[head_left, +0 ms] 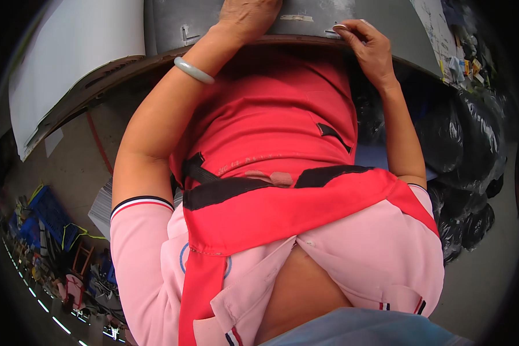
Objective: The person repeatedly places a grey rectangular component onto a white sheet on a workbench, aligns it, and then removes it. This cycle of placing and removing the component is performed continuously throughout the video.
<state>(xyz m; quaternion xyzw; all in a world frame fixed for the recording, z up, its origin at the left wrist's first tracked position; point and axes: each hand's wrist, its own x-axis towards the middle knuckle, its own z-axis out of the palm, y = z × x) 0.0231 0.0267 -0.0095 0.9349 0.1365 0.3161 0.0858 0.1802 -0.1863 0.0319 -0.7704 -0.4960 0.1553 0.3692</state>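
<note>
At the top of the view, my left hand rests over the dark grey work surface. Its fingers run out of the picture, so their grip is hidden. My right hand is at the near edge of the same surface, thumb and forefinger drawn together by a pale corner mark. Whatever the fingertips hold, if anything, is too small to make out. Between the hands lies a short pale strip. Another L-shaped mark sits left of my left wrist, which wears a pale bangle.
Large white sheets lie at the left, overhanging the table's edge. Black plastic bags are heaped on the floor at the right. Small items clutter the far right. A blue crate stands among clutter at lower left.
</note>
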